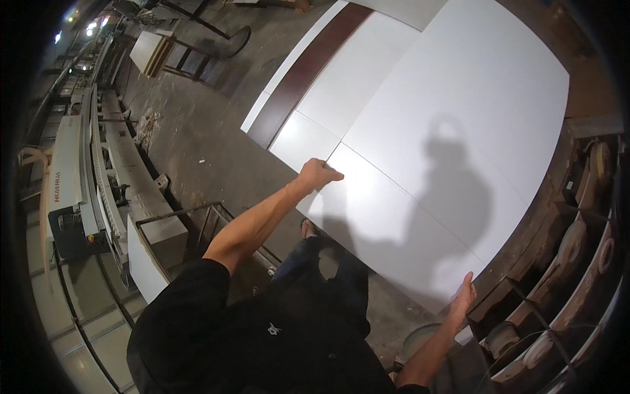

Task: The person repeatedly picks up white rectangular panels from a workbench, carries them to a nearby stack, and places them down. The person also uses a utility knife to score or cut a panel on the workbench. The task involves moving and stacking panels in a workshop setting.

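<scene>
Before me lies a broad spread of white boards. The nearest one, a smooth white panel (pixel 389 216), has its long far side along a thin seam with a larger white board (pixel 472 79). My left hand (pixel 317 175) grips the near panel's left end, its thumb on top and its fingers partly hidden at the edge. At the panel's right end, my right hand (pixel 462 294) holds the corner with the thumb pointing up along the edge. My shadow falls across both boards. A dark red-brown strip (pixel 307 76) runs between white pieces farther left.
A rack (pixel 546 315) with rolls of banding stands close on the right. To the left are a metal-framed cart (pixel 211 212) and a long HUAHUA machine (pixel 69 172). Stacked boards (pixel 152 51) rest on a stand beyond the concrete floor (pixel 197 128). A round bin (pixel 418 335) is near my right forearm.
</scene>
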Demonstrator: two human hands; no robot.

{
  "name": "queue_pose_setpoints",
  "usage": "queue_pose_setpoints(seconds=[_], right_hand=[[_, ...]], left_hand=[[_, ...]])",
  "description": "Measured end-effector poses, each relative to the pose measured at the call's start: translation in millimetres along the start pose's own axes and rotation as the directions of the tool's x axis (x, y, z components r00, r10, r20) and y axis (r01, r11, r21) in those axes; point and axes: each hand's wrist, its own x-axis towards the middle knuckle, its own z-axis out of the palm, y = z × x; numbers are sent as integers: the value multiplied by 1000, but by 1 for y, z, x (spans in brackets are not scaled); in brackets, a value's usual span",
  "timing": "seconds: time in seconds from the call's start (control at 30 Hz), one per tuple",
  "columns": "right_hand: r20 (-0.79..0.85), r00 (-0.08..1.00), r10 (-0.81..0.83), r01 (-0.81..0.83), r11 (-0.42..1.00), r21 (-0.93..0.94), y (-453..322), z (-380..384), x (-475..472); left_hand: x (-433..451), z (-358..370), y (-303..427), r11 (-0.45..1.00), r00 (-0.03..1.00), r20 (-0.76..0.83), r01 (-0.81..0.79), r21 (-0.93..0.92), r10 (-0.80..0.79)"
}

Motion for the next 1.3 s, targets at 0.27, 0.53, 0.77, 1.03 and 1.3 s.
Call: queue_pose_setpoints(seconds=[0.27,0.53,0.77,1.03,1.3], right_hand=[[45,999,1,-5,995,97,11,-3,9],[-149,986,-72,90,989,121,54,-15,-34],[348,875,337,-451,302,840,96,6,-107],[293,823,487,-490,347,799,73,22,-92],[327,920,218,-388,365,847,111,33,-87]], left_hand=[[17,8,-15,995,999,16,-37,-91,38],[-32,10,-82,931,964,-261,-135,-340,45],[-49,36,-139,51,880,312,352,-935,-359],[-29,38,-146,-307,853,448,365,-879,-267],[-22,38,-155,-195,885,430,397,-897,-175]])
